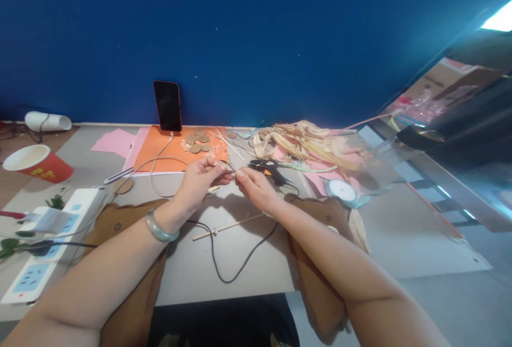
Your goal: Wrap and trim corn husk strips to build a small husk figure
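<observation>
My left hand (202, 179) and my right hand (256, 187) meet over the middle of the grey table (240, 261). Both pinch their fingertips together around a small thin piece that I cannot make out. A jade bangle (160, 228) sits on my left wrist. A thin wooden stick (228, 227) lies on the table just below the hands. A black glue gun (268, 168) lies right behind my right hand, and its black cord (240, 267) loops toward the table's front edge.
Orange paper (168, 149) with brown discs (198, 141), a leaning phone (167, 105), a heap of dried husk strips (308, 144), a ribbon roll (340, 191), a red cup (38, 163) and power strips (44, 245) surround the hands. Brown cloth hangs over the front edge.
</observation>
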The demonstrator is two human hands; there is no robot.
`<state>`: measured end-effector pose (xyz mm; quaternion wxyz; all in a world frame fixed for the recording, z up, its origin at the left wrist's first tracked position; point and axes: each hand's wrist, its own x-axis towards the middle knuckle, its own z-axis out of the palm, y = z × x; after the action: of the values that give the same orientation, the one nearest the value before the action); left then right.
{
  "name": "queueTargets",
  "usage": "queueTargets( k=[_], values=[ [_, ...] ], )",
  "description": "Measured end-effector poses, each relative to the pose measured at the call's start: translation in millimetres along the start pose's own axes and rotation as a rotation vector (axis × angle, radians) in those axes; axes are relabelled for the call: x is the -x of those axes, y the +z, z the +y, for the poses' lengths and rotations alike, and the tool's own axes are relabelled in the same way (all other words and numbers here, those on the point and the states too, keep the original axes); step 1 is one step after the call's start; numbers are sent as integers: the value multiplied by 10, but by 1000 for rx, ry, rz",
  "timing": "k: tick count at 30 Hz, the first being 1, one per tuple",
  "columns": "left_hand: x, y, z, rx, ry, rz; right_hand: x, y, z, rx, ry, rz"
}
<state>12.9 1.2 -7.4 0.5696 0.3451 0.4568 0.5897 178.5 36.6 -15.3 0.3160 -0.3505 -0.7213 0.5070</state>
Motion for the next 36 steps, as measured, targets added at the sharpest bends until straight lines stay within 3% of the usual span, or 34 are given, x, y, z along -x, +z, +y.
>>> queueTargets(
  k=[26,36],
  values=[
    [1,0,26,-5,9,2,-11,-15,5,11,-10,13],
    [24,3,29,-105,-12,-59,-31,-25,6,-246,33,91]
  ],
)
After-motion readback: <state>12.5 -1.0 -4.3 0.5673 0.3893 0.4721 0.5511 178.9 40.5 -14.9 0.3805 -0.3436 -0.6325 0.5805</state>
